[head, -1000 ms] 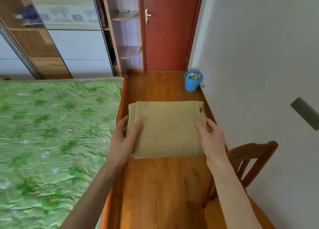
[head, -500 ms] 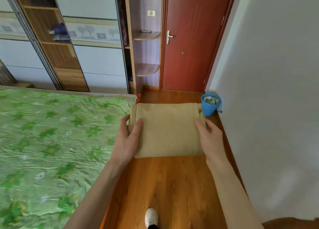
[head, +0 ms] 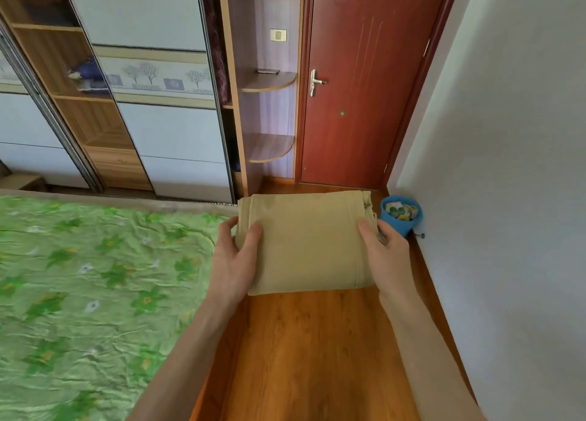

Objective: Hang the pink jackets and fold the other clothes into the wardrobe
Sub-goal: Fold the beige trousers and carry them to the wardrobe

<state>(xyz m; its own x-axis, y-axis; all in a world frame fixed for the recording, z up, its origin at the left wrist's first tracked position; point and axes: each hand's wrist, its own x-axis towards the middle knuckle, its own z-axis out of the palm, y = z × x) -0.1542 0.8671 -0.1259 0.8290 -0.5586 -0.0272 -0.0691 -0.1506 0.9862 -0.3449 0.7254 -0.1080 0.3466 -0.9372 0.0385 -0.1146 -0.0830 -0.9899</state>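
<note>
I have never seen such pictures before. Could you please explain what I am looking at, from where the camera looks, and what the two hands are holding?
There is no machine here. A person wears a camera on the head, so it looks forward and down at their own arms. The left hand and right hand hold a folded tan cloth by its two sides, thumbs on top, above the wooden floor. On the left is a bed with a green cover. Ahead stands the wardrobe with open shelves, beside a red door. A blue bucket stands by the wall.
</note>
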